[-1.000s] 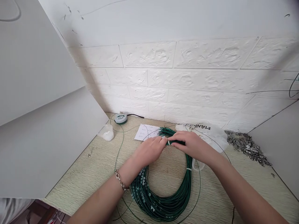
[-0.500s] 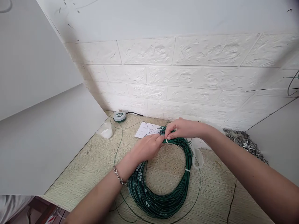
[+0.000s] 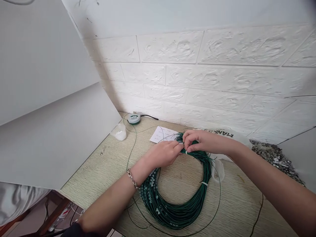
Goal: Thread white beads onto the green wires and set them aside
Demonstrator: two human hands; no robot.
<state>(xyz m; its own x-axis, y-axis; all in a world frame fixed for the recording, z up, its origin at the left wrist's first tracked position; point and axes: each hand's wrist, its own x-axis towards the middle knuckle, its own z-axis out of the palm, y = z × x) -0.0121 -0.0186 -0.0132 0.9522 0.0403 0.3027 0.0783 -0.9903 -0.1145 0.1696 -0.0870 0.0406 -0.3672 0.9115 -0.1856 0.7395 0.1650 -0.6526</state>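
White brick wall (image 3: 197,82) backed a pale wood-grain worktop (image 3: 106,171). On it lay a green coil (image 3: 172,214) of wire, with beads showing along its 8 o'clock side. Both hands met at the coil's 12 o'clock. The left hand (image 3: 164,154) had its fingers pinched on the strands, and the right hand (image 3: 202,141) had its fingers closed on a small white tie (image 3: 186,152) there. A second tie (image 3: 204,183) already ringed the coil at 3 o'clock. From 4 to 11 o'clock none showed, so the binding looked partly done. A note (image 3: 163,134), cup (image 3: 118,132) and spool (image 3: 134,118) lay beyond, toward 11 o'clock.
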